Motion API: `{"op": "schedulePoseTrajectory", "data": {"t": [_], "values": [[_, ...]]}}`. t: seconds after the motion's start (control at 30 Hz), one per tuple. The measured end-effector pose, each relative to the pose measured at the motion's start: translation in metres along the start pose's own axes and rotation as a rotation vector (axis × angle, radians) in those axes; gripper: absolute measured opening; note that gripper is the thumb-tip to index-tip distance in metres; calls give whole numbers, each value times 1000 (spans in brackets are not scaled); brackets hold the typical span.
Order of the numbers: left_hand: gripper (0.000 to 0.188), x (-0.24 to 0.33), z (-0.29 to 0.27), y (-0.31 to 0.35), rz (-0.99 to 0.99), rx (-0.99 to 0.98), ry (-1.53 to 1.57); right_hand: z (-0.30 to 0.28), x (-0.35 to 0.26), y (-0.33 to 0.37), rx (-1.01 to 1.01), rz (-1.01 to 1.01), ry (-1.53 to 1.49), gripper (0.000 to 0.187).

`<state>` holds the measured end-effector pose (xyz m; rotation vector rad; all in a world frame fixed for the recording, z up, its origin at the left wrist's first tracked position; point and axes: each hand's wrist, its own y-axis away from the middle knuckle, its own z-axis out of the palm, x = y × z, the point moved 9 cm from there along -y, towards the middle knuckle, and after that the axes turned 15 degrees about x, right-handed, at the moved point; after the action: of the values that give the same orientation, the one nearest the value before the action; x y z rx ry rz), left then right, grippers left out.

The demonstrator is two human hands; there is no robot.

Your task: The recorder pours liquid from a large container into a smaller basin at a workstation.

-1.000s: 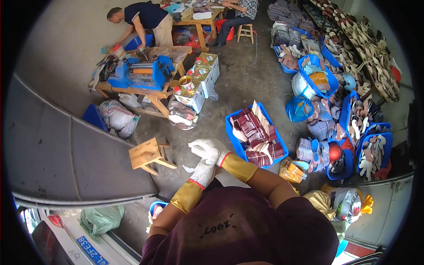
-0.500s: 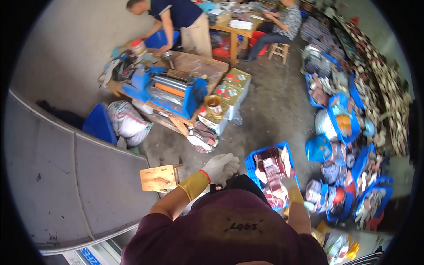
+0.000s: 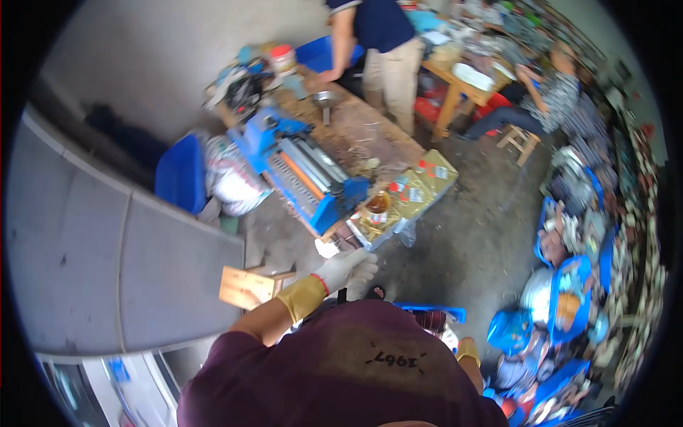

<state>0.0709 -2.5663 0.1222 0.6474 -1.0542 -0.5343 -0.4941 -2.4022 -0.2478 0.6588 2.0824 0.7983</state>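
My left hand (image 3: 347,271), in a white work glove with a yellow cuff, reaches out in front of my body with its fingers loosely stretched and nothing visible in them. It is nearest to the front end of the gold-topped cartons (image 3: 388,220) and a white cloth piece (image 3: 326,248) beside the bench. Of my right hand only the yellow glove cuff (image 3: 467,349) shows, low beside a blue crate (image 3: 455,313); its fingers are hidden. Maroon striped fabric pieces (image 3: 430,320) lie in that crate, which my body partly covers.
A blue roller machine (image 3: 302,174) sits on a wooden bench (image 3: 356,139). A small wooden stool (image 3: 245,287) stands left of my arm. Blue baskets with fabric (image 3: 569,302) line the right side. One person stands behind the bench; another sits at a far table (image 3: 448,78).
My view has swung left, so the bench and baskets appear farther right. The crate is now mostly under my body. My left hand is closer to the bench end.
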Motion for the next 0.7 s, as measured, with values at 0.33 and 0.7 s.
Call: {"op": "schedulePoseTrajectory", "data": {"t": [0.33,0.7], "values": [[47,31,-105,12,91,258,222,-67,-536,15,5,-126,-723,55],[58,33,-317,3,251,566,525,-20,-785,39,-223,-457,-1023,63]]}}
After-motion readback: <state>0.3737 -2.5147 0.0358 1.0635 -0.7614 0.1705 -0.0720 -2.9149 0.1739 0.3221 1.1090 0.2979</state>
